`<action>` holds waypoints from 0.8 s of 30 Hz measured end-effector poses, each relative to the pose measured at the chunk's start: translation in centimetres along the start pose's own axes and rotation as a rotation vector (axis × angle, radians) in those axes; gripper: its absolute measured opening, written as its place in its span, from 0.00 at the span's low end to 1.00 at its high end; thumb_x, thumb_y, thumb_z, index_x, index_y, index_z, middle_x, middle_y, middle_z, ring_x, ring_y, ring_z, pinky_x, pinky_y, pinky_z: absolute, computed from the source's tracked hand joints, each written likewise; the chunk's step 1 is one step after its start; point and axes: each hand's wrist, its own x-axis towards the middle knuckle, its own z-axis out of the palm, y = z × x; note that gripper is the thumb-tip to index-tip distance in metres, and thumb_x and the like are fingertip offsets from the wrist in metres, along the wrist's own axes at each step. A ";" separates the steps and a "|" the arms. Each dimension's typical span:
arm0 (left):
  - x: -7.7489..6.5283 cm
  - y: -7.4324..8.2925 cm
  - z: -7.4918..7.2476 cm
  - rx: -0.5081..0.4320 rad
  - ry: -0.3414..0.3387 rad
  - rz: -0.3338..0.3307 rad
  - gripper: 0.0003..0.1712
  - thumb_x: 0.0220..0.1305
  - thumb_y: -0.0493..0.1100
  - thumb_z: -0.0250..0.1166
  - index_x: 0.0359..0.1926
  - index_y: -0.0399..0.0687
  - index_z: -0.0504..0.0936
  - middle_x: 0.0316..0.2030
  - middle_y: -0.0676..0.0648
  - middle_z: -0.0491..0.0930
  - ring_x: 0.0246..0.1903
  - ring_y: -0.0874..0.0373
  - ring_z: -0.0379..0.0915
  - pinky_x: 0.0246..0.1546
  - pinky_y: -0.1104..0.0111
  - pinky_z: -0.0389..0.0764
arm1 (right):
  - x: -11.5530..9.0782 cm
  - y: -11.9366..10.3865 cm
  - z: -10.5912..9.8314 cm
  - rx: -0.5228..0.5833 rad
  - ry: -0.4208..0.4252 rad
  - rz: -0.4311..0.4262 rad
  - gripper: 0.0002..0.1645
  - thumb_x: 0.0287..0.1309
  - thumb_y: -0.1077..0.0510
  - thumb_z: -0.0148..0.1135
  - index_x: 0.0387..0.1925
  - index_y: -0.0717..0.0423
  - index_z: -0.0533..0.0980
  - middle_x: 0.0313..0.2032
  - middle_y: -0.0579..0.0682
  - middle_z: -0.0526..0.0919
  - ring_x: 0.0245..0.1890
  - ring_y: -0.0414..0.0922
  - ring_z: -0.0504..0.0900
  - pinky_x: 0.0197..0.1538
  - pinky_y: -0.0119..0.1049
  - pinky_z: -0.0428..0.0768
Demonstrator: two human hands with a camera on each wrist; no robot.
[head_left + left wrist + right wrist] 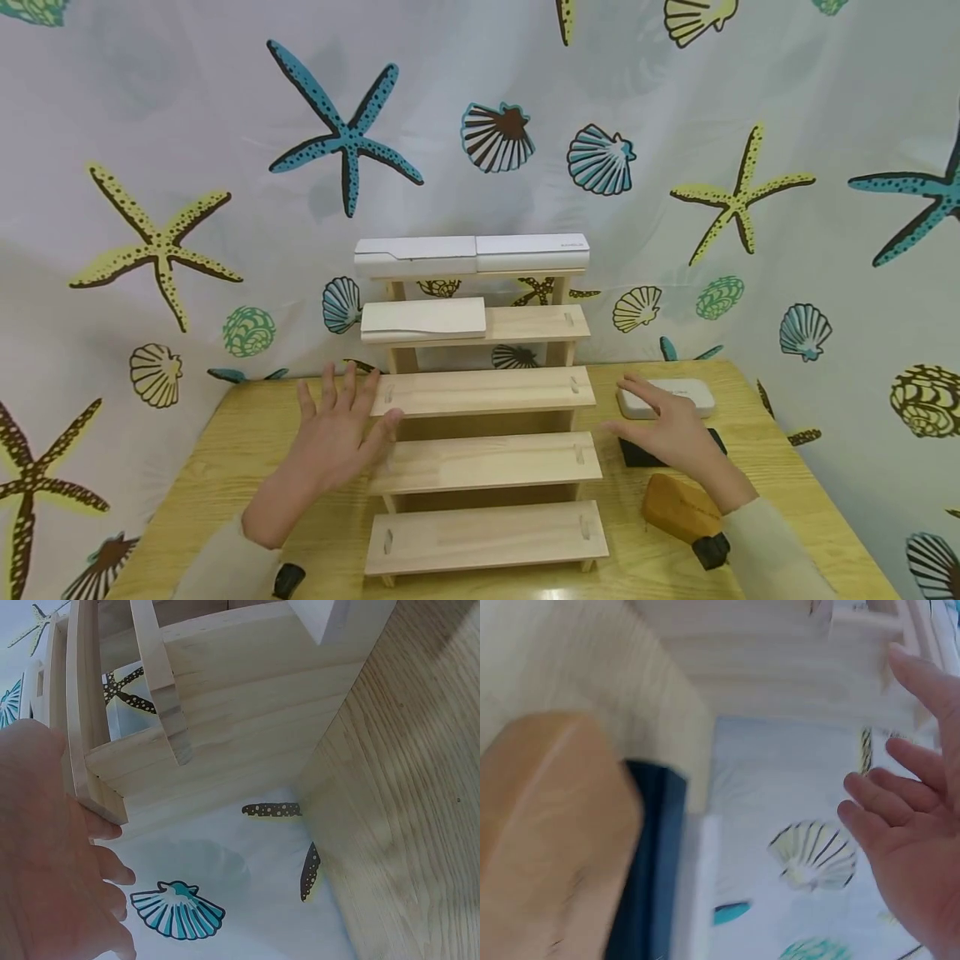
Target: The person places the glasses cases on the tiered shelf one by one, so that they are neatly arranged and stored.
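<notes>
The left hand (pixel 333 437) is at the left side of the wooden step shelf (pixel 486 462), with its fingers spread and straight; the thumb is just beside the left end of the third step, and I cannot tell if it really touches it. It holds nothing. The shelf stands in the middle of the wooden table (pixel 225 467), and it has five steps. Two white boxes (pixel 471 254) lie on the top step and one white box (pixel 422 320) lies on the second step. On the right, the right hand (pixel 675 433) hovers with relaxed, slightly spread fingers above a black box (pixel 633 454), just before a white case (pixel 682 393). A wooden block (pixel 678 507) lies near the wrist.
</notes>
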 end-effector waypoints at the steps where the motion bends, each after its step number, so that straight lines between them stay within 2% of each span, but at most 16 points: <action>1: 0.0 0.0 0.0 0.002 0.005 -0.002 0.47 0.82 0.67 0.43 0.83 0.36 0.54 0.80 0.22 0.47 0.80 0.21 0.28 0.70 0.21 0.30 | -0.3 0.6 -0.2 0.039 0.018 0.022 0.48 0.64 0.37 0.73 0.78 0.51 0.68 0.79 0.57 0.65 0.77 0.63 0.66 0.70 0.65 0.73; 5: -0.2 0.1 0.0 0.008 0.020 -0.009 0.44 0.83 0.64 0.43 0.82 0.35 0.55 0.79 0.21 0.48 0.80 0.22 0.28 0.71 0.21 0.30 | -1.5 2.8 -0.7 0.137 0.077 0.085 0.41 0.65 0.39 0.72 0.73 0.53 0.74 0.73 0.58 0.76 0.73 0.60 0.74 0.66 0.58 0.79; 9: -0.2 0.3 0.1 0.013 0.026 -0.012 0.43 0.84 0.63 0.43 0.82 0.35 0.56 0.79 0.21 0.48 0.80 0.21 0.28 0.71 0.21 0.30 | -3.0 4.2 -1.2 0.130 0.100 0.144 0.38 0.66 0.37 0.71 0.70 0.52 0.77 0.67 0.57 0.82 0.68 0.59 0.80 0.63 0.52 0.83; 14: -0.1 0.3 0.2 0.020 0.028 -0.014 0.43 0.84 0.63 0.43 0.82 0.35 0.56 0.79 0.21 0.48 0.80 0.21 0.28 0.71 0.21 0.30 | -5.1 5.7 -2.0 0.166 0.083 0.244 0.40 0.67 0.36 0.69 0.72 0.51 0.74 0.68 0.57 0.81 0.69 0.59 0.78 0.61 0.42 0.85; 19: -0.1 0.3 0.2 0.023 0.029 -0.015 0.43 0.84 0.63 0.43 0.82 0.35 0.56 0.79 0.21 0.48 0.80 0.22 0.28 0.71 0.21 0.30 | -7.3 7.1 -2.3 0.173 0.067 0.319 0.44 0.65 0.34 0.70 0.74 0.51 0.72 0.70 0.57 0.79 0.71 0.58 0.76 0.55 0.25 0.83; 21: -0.1 0.3 0.3 0.024 0.029 -0.015 0.43 0.84 0.63 0.43 0.82 0.35 0.56 0.79 0.21 0.48 0.80 0.22 0.28 0.71 0.22 0.30 | -8.2 7.6 -2.3 0.160 0.065 0.343 0.44 0.66 0.34 0.70 0.74 0.52 0.72 0.70 0.58 0.79 0.72 0.59 0.76 0.53 0.21 0.81; 24: -0.1 0.2 0.3 0.025 0.030 -0.017 0.43 0.84 0.63 0.44 0.82 0.35 0.56 0.79 0.21 0.47 0.80 0.22 0.28 0.71 0.22 0.30 | -9.4 8.1 -2.3 0.140 0.063 0.381 0.43 0.66 0.35 0.70 0.74 0.53 0.73 0.70 0.60 0.78 0.73 0.61 0.74 0.53 0.22 0.82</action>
